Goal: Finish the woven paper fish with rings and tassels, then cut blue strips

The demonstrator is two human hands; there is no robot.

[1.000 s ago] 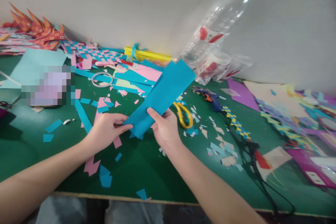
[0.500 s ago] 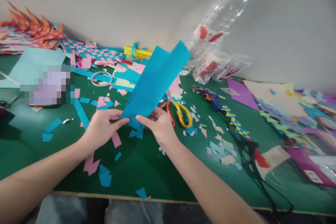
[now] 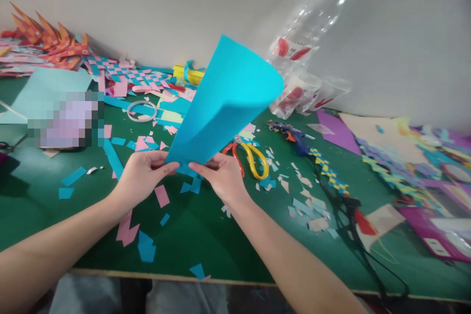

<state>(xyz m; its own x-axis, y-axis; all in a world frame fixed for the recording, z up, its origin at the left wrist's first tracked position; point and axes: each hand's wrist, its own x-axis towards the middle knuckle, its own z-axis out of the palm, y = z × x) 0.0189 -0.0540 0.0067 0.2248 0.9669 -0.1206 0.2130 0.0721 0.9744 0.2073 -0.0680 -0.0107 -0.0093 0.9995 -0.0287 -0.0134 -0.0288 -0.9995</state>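
A bright blue sheet of paper (image 3: 224, 103) stands up between my hands above the table, its upper part curving open. My left hand (image 3: 145, 176) pinches its lower left corner between thumb and fingers. At the lower right edge my right hand (image 3: 222, 174) grips the paper the same way, fingers partly hidden behind it. Just beyond my right hand lie scissors (image 3: 257, 161) with red and yellow handles; the paper covers part of them. Blue scraps (image 3: 191, 185) rest on the table beneath the paper.
The green table (image 3: 206, 235) is strewn with paper cuttings. Behind are woven paper strips (image 3: 125, 72), a tape ring (image 3: 142, 111) and a clear plastic bottle (image 3: 305, 24) with cups by the wall. On the right lies a blue glue gun (image 3: 296, 140) with its black cable (image 3: 371, 255).
The blue paper has opened out from a narrow fold into a wider curved sheet, its top spreading up and to the right. Both hands keep their hold, nearly in place.
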